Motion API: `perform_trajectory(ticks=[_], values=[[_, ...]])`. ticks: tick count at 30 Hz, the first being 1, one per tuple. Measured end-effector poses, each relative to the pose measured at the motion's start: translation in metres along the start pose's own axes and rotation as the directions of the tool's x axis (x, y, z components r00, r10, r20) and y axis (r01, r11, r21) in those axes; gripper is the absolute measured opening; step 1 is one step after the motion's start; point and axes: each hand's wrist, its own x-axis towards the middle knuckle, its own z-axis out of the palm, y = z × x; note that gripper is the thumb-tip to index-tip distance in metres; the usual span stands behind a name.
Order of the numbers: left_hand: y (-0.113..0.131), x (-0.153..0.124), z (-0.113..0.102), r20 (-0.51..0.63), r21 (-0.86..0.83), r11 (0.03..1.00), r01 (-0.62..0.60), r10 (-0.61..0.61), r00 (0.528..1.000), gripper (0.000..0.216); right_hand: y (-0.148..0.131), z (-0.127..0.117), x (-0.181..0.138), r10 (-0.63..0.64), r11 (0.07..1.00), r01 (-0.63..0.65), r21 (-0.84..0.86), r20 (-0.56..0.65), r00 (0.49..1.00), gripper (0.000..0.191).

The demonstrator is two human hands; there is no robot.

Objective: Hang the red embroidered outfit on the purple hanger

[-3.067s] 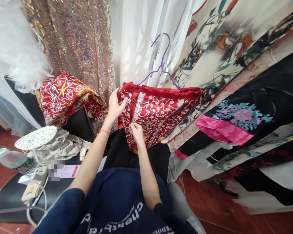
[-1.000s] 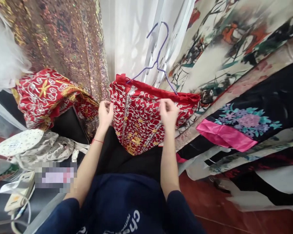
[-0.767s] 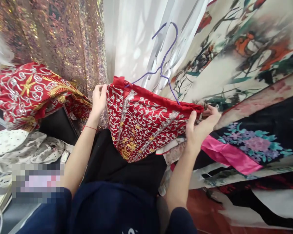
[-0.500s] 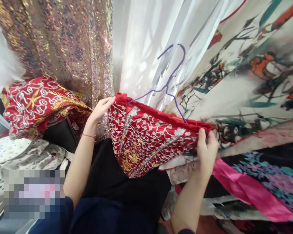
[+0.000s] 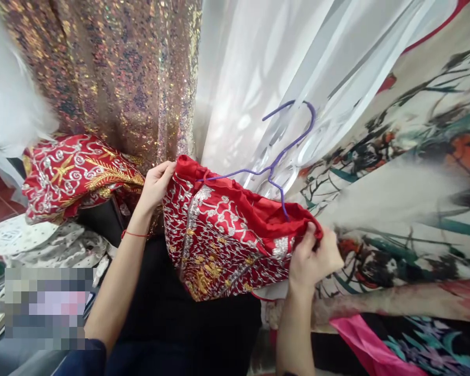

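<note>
A red skirt (image 5: 219, 245), embroidered in silver and gold, is stretched between my two hands over my lap. My left hand (image 5: 157, 185) grips the left end of its red waistband, fingers closed round the edge. The other end of the waistband is pinched in my right hand (image 5: 311, 256), thumb on top. Between them the waistband gapes and shows the red lining. A purple wire hanger (image 5: 272, 167) sits in this opening, its hook pointing up and its lower right arm hidden inside the cloth.
Another red embroidered garment (image 5: 82, 175) lies bunched at the left, above white dotted fabric (image 5: 74, 245). Sequined cloth (image 5: 113, 78) and sheer white fabric (image 5: 243, 68) hang ahead. A floral-printed garment (image 5: 407, 250) fills the right, with a pink ribbon (image 5: 364, 344) below.
My right hand has moved left and down with its end of the waistband, so the top edge now sags open. The hanger has shifted slightly right and lower in view.
</note>
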Motion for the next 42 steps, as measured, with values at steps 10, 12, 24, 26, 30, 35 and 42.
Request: perform_trajectory(ticks=[10, 12, 24, 26, 30, 35, 42], values=[[-0.001, 0.006, -0.002, -0.042, 0.047, 0.998, -0.041, 0.043, 0.998, 0.054, 0.021, 0.007, -0.027, 0.184, 0.981, -0.19, -0.048, -0.106, 0.977, 0.037], [-0.008, 0.004, 0.005, -0.122, -0.002, 1.0, -0.032, 0.031, 0.992, 0.055, 0.018, 0.005, -0.033, 0.191, 0.979, -0.199, -0.047, -0.135, 0.972, 0.033], [-0.018, -0.024, -0.002, -0.144, -0.203, 0.977, 0.066, -0.096, 0.985, 0.045, -0.15, 0.046, -0.105, 0.253, 0.833, -0.291, 0.471, 0.143, 0.957, 0.011], [-0.022, -0.025, -0.007, -0.126, -0.167, 0.985, 0.048, -0.07, 0.99, 0.041, -0.178, 0.067, -0.106, 0.286, 0.713, -0.464, 0.525, 0.387, 0.877, 0.012], [-0.035, -0.036, -0.013, -0.047, -0.141, 0.98, 0.139, -0.147, 0.988, 0.039, -0.202, 0.095, -0.104, 0.353, 0.623, -0.64, 0.449, 0.57, 0.742, 0.027], [-0.038, -0.076, -0.006, -0.051, -0.214, 0.943, 0.256, -0.273, 0.961, 0.034, -0.208, 0.099, -0.108, 0.474, 0.519, -0.737, 0.434, 0.571, 0.67, 0.032], [-0.024, -0.106, -0.006, -0.148, -0.168, 0.947, 0.274, -0.299, 0.943, 0.034, -0.218, 0.09, -0.107, 0.531, 0.379, -0.798, 0.469, 0.596, 0.602, 0.025]])
